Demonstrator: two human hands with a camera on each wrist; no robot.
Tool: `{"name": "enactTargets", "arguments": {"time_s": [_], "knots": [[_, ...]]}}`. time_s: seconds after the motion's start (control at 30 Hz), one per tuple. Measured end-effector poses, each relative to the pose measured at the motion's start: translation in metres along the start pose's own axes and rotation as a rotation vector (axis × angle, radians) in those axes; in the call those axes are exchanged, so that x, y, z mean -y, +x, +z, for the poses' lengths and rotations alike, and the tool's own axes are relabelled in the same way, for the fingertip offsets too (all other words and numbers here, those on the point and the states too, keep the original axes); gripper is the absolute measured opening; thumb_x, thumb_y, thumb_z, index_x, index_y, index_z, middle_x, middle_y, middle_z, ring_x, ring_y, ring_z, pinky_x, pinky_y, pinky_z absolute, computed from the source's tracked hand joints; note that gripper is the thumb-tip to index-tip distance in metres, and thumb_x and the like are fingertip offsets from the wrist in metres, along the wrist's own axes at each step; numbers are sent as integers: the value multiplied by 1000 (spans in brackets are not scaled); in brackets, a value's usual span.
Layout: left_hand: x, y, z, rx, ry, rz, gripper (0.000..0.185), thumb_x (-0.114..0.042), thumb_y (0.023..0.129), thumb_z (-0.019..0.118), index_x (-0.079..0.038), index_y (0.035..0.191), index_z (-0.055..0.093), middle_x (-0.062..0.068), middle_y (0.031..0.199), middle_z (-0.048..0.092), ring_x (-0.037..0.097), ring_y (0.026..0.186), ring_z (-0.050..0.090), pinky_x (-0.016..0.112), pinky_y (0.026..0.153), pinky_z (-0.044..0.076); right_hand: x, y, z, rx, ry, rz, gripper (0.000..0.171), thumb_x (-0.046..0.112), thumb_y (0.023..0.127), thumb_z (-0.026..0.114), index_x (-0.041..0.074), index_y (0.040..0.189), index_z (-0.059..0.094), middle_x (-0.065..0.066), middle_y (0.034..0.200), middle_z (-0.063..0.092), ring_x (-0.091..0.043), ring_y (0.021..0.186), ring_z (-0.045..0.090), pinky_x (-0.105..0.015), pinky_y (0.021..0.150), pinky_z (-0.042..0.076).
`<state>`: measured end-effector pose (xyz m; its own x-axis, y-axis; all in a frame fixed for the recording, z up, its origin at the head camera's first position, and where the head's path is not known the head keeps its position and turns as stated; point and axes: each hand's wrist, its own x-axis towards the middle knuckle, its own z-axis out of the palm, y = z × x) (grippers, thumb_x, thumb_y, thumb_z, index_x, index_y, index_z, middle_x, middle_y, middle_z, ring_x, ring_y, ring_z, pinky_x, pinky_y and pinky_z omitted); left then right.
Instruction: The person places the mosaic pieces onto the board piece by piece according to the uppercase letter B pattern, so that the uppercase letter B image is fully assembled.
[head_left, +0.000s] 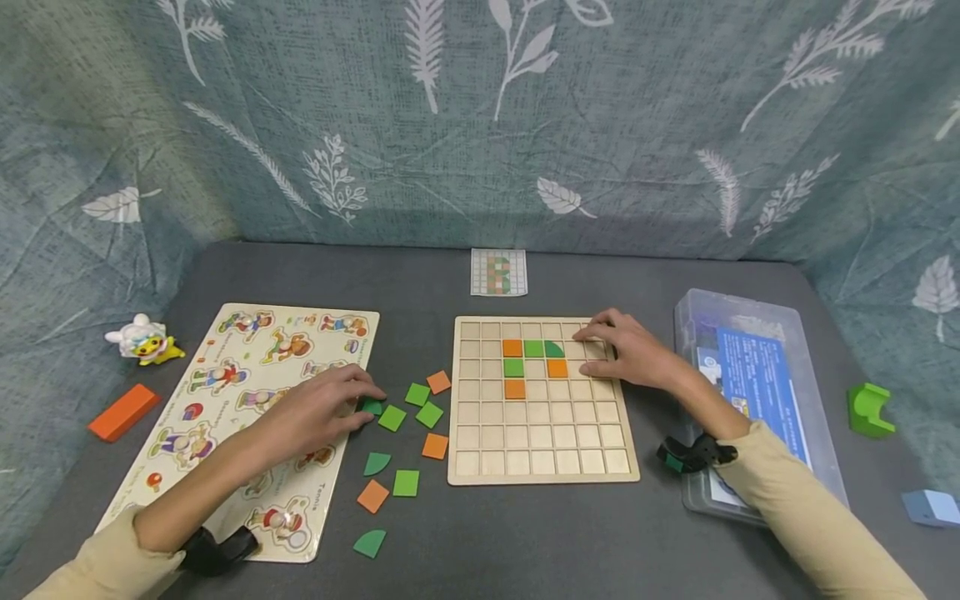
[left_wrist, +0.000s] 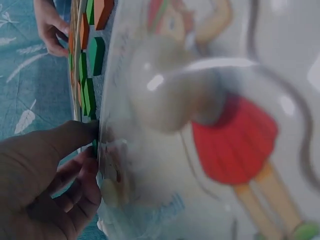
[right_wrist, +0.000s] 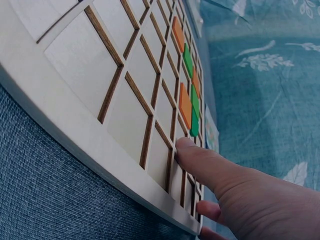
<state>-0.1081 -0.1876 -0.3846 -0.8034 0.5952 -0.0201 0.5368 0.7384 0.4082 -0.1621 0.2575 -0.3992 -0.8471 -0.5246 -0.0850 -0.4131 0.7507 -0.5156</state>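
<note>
My left hand [head_left: 318, 408] reaches over the right edge of a picture puzzle board [head_left: 348, 467], with thumb and fingertips pinching a dark green tile [head_left: 372, 406]. The fingers cover most of that tile; a sliver of green shows between them in the left wrist view. My right hand [head_left: 630, 348] rests on the right side of a wooden grid board [head_left: 480, 462], thumb and fingers spread and touching it. Set in its cells are orange squares [head_left: 512, 347], green squares [head_left: 533, 348] and a dark green quarter-circle [head_left: 553, 349].
Loose tiles lie between the boards: green squares [head_left: 406, 483], orange squares [head_left: 372, 497] and quarter-circles [head_left: 370, 543]. A pattern card [head_left: 498, 272] lies behind the grid. At right are a plastic case [head_left: 757, 392], green block [head_left: 870, 410] and blue block [head_left: 930, 507]; at left, an orange block [head_left: 124, 412] and figurine [head_left: 145, 340].
</note>
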Motion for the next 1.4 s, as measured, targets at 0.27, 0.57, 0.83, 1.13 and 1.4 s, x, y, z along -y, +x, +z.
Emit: {"name": "enactTargets", "arguments": {"time_s": [0.27,0.57,0.83,1.13,1.4], "knots": [[-11,37,-8,17,-2,60,21,-18,87,72,-14,108,73,1,98,63,9,79,53,26,65,43,-1,0,-2,-8,-21,9,43,27,88,71,12,128,62,-20,129,47,-32,106,46,-44,81,39],[-78,116,20,130,-42,343,20,-21,91,68,-15,109,73,2,103,64,12,82,55,23,70,45,2,2,0,0,-16,22,44,29,89,71,13,128,62,-19,130,47,-33,110,46,-46,84,40],[-114,153,36,229,-44,484,19,-19,93,65,-14,111,72,2,103,66,10,79,55,18,71,44,1,2,0,8,-4,18,43,29,89,71,12,128,62,-18,129,47,-31,107,46,-44,81,39],[-120,161,35,275,-81,530,18,-17,97,59,-15,110,71,3,104,62,9,83,50,17,71,43,1,2,-2,6,-4,17,44,28,89,71,12,128,61,-19,130,47,-32,109,46,-46,83,40],[-123,160,40,231,-111,586,18,-9,97,53,-8,108,67,2,97,60,7,78,47,16,70,40,1,0,-1,-7,-8,19,43,28,88,72,12,127,62,-18,128,48,-31,107,46,-43,83,40]]}}
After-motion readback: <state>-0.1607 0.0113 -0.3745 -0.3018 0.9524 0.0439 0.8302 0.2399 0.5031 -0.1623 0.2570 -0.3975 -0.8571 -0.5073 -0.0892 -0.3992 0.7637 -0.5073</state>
